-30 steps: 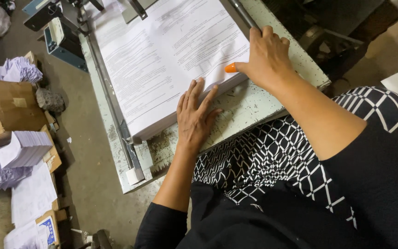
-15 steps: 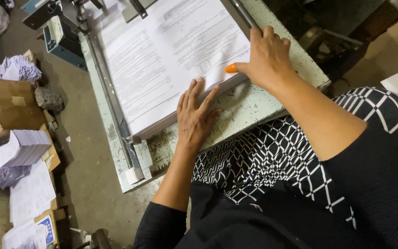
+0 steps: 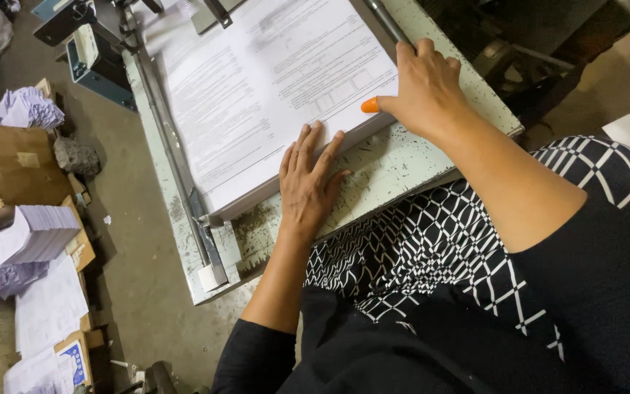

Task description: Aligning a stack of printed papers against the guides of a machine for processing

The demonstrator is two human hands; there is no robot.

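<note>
Both hands lie flat: left hand (image 3: 306, 182) and right hand (image 3: 423, 89) press the near edge of the printed sheet stack (image 3: 271, 95); keep edges flush against the worn table (image 3: 395, 164).

My left hand (image 3: 308, 182) inching a little further up onto the near edge of the paper stack (image 3: 271, 95), my view drifting slightly against that stack

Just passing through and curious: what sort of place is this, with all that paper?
Probably a small print or bindery workshop. A thick stack of printed sheets lies on a worn metal machine table, and more paper bundles and cardboard boxes sit on the floor.
</note>
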